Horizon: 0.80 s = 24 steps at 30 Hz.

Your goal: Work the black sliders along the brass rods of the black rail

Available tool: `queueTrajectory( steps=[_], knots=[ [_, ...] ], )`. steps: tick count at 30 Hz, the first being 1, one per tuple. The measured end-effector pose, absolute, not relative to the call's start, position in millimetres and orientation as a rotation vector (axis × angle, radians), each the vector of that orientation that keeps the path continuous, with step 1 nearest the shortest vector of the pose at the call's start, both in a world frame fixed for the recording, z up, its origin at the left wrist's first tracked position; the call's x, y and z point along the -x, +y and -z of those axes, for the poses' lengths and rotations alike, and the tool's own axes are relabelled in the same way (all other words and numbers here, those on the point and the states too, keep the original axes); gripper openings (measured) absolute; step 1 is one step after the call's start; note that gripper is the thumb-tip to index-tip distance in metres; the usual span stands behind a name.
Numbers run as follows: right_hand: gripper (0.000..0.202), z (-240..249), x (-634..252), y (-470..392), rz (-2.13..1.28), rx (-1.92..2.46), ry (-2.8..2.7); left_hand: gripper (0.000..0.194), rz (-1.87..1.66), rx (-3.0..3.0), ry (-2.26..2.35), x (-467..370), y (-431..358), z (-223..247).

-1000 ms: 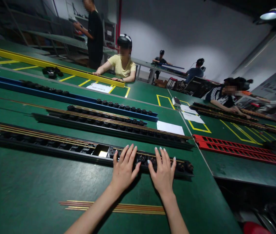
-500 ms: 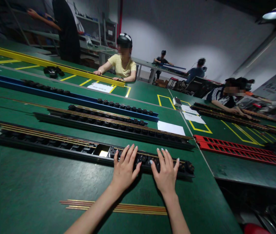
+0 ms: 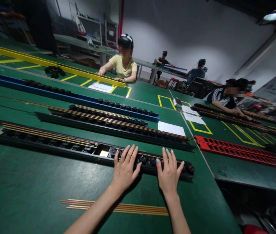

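A long black channel rail (image 3: 62,152) lies across the green table in front of me, with black blocks and thin copper rods set along it. My left hand (image 3: 125,165) rests on its right half with the fingers spread over the black blocks (image 3: 141,159). Farther right along the same rail, my right hand (image 3: 168,170) lies with fingers apart, touching its top near the end block (image 3: 189,168). Neither hand grips anything that I can see. The blocks directly under the fingers are partly hidden. Several loose copper rods (image 3: 138,208) lie below my forearms.
Behind my rail are another black rail (image 3: 98,125) with copper rods, a blue rail (image 3: 79,99) and a yellow rail (image 3: 55,65). Red slotted rails (image 3: 237,151) lie right. A person in yellow (image 3: 124,66) sits opposite; another person (image 3: 225,97) leans over rails at right.
My right hand has slid a little to the right along the rail. The left hand stays almost where it was. At the back left, the standing person has shifted left.
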State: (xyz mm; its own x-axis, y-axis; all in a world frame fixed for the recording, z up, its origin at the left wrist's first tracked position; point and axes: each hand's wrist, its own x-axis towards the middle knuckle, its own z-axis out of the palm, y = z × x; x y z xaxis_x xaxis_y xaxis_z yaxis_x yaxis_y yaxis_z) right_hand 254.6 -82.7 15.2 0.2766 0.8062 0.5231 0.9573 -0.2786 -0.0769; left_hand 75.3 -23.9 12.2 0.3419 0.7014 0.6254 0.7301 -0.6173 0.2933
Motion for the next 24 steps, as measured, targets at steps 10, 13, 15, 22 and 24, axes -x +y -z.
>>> queueTrajectory(
  steps=[10, 13, 15, 22, 24],
  knots=[
    [0.05, -14, -261, -84, 0.529, 2.2, -1.413, 0.059, 1.17, 2.543, -1.368, -77, -24, -9],
    [0.048, -14, -262, -84, 0.519, 2.187, -1.413, 0.059, 1.159, 2.53, -1.358, -76, -24, -11],
    [0.048, -14, -262, -83, 0.524, 2.186, -1.418, 0.059, 1.16, 2.526, -1.353, -76, -24, -12],
    [0.053, -11, -272, -84, 0.582, 2.226, -1.333, 0.061, 1.166, 2.529, -1.349, -76, -24, -12],
    [0.051, -10, -275, -84, 0.579, 2.214, -1.348, 0.06, 1.171, 2.528, -1.345, -76, -24, -11]
  ],
)
